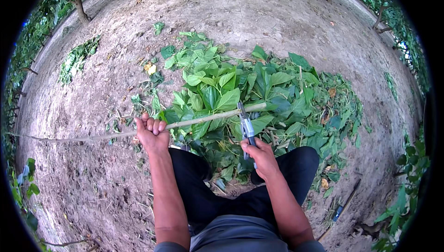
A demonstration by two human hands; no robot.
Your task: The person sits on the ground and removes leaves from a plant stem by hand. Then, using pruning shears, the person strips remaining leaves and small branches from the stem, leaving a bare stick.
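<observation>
A long, bare, pale branch (203, 119) runs nearly level across the view, thin at its left tip and thicker at its right end. My left hand (152, 134) is closed round it left of the middle. In my right hand (260, 156) is a pair of pruning shears (247, 127) with grey handles, fingers wrapped round the grips. The shears' blades sit at the branch a little short of its thick end; whether they bite into it I cannot tell. Below the branch lies a heap of cut green leaves (222, 83), spread between and in front of my knees.
Dry bare soil (185, 9) surrounds the heap. A smaller wilted leaf pile (79, 60) lies at the far left. A stick-like tool with a blue part (338, 212) rests on the ground at the lower right. Tree trunks (79, 4) and leafy plants (407, 192) stand round the edges.
</observation>
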